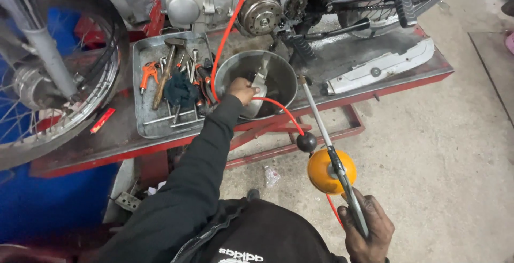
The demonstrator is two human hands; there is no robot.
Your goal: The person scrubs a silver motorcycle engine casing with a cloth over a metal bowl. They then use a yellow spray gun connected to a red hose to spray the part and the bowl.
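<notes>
Right hand (363,228) at 5 o'clock, fingers clamped on orange-cupped spray gun (332,166), long nozzle aimed 11 o'clock toward round steel basin (278,70); left hand (242,89), nearer, fingers wrapped on grey metal part (261,81) inside basin.

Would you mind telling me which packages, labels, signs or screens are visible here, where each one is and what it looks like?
Crumpled clear plastic wrapper: on the concrete floor just below the red lift table's frame; small, transparent, whitish.
White printed logo: on the person's black garment at the bottom edge; small white lettering, seen upside down.
No signs or screens are in view.
</notes>
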